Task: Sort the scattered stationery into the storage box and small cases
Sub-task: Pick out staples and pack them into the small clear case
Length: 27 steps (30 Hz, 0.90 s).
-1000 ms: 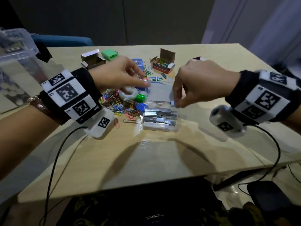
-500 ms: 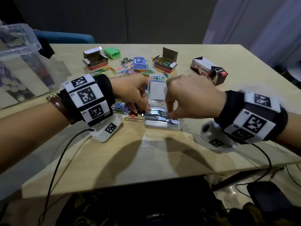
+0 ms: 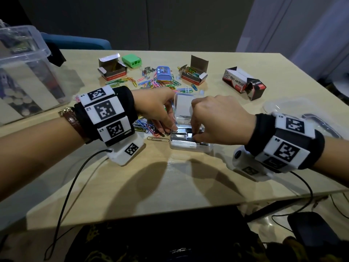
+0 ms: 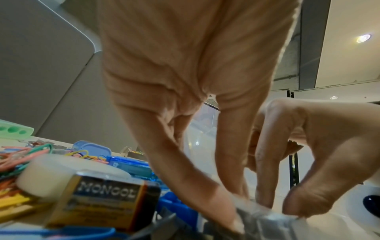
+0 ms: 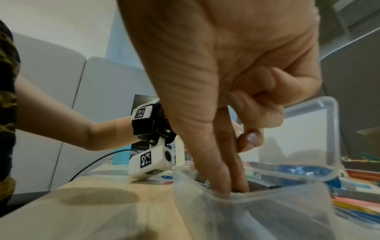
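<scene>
A small clear case sits mid-table with its lid standing open; silver staple strips fill it. My left hand reaches in from the left, its straight fingers pressing down on the strips. From the right comes my right hand, whose thumb and forefinger pinch a staple strip inside the case while the other fingers stay curled. In the left wrist view my left hand touches the staple strips. In the right wrist view my right hand dips behind the case wall.
Coloured paper clips lie scattered behind the case, with a green sharpener, a blue case and open clip boxes. A big clear storage box stands at the left. A clear lid lies right.
My left hand left the tape roll and came down onto the staples in the case. The right hand carried its pinched strip down into the case. The lid now stands upright.
</scene>
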Tool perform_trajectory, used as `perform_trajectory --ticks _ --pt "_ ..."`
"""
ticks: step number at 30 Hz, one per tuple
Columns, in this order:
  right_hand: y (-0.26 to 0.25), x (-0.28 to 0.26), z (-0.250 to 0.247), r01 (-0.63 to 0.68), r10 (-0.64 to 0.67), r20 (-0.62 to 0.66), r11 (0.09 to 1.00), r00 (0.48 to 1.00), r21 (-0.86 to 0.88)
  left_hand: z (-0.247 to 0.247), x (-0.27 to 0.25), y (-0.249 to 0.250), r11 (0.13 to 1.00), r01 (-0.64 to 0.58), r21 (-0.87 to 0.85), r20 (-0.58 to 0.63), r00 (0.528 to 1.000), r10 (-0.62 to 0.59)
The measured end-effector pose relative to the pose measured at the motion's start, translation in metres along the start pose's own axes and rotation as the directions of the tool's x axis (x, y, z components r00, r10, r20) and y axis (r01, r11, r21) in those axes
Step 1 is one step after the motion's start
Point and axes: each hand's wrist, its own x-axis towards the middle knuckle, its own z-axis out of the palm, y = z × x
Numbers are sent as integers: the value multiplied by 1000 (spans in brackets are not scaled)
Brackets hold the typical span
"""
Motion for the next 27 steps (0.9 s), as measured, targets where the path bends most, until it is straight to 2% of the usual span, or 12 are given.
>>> perform_trajectory --ticks 9,16,20,23,25,27 --pt "-8 3 3 -30 29 -13 991 999 -128 0 2 -3 1000 7 -10 1 1000 -7" --pt "-6 7 0 -30 26 -30 993 999 -117 -1 1 -3 999 8 -32 18 1000 -8" --pt "-4 9 -2 -5 2 -33 998 999 -63 -2 -1 -4 998 2 -65 42 999 1" --pt "8 12 -11 38 -36 -59 999 998 35 -11 -2 -2 998 16 -56 144 990 -7" --pt "21 15 -21 32 -23 -81 992 996 123 -24 -1 1 999 43 -28 186 982 -37" --pt "40 22 -27 -7 34 -132 980 991 197 -41 2 4 999 52 -7 163 985 -51"
